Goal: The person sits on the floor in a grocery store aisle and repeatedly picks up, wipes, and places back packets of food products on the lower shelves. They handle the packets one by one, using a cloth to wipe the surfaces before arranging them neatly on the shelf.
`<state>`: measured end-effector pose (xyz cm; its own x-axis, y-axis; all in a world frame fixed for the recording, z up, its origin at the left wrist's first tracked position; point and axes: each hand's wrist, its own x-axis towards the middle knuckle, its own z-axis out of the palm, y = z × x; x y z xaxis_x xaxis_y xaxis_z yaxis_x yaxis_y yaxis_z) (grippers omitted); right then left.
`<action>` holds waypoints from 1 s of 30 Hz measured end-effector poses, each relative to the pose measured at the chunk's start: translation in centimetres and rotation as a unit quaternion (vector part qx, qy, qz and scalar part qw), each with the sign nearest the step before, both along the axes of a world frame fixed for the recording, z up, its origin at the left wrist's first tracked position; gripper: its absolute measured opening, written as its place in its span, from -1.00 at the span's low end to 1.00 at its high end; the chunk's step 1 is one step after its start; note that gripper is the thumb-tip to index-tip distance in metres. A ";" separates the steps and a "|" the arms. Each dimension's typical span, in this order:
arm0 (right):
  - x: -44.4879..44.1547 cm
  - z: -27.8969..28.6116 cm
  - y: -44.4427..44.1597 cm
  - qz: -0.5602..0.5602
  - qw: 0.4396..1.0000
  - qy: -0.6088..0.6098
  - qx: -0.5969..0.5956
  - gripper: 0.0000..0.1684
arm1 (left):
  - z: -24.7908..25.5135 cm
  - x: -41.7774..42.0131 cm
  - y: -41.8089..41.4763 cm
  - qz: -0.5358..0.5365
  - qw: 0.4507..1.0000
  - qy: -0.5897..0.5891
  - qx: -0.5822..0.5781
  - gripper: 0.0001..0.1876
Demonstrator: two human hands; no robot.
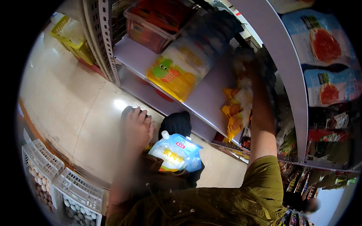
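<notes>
My right arm reaches deep into a metal shelf, and my right hand (pixel 249 66) is dim and blurred among plastic packets at its back. Beside that forearm, yellow-edged packets (pixel 233 111) lie in a row. Blue and white spouted pouches (pixel 169 152) rest against my lap. My left hand (pixel 140 123) is over the floor just left of them, its fingers slightly bent, with nothing visible in it. On the shelf, a row of yellow and white packets with a green cartoon figure (pixel 169 75) runs from the front edge towards the back.
A clear plastic bin (pixel 152 31) stands on the shelf's left part, by a perforated metal upright (pixel 106 42). A yellow basket (pixel 80 48) is beyond it. White crates of eggs (pixel 80 186) stand at lower left. Packets (pixel 325 48) fill the upper right shelf. A person (pixel 299 202) is at lower right.
</notes>
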<state>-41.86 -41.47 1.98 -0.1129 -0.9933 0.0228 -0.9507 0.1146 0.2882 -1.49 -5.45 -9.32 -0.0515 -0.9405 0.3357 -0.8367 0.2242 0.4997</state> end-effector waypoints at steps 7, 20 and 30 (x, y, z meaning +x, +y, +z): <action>-0.6 -0.6 -1.0 -0.027 1.000 0.004 -0.009 -0.61 | -0.1 -0.1 -0.2 0.013 1.000 0.011 0.017 -0.77; -1.6 -0.3 -1.2 -0.022 0.999 -0.013 -0.025 -0.58 | -0.7 -0.5 -0.5 0.015 1.000 0.003 0.003 -0.77; -3.0 -0.7 -0.8 -0.027 0.998 -0.038 -0.029 -0.55 | -0.3 -0.5 -0.8 0.006 1.000 0.003 0.008 -0.78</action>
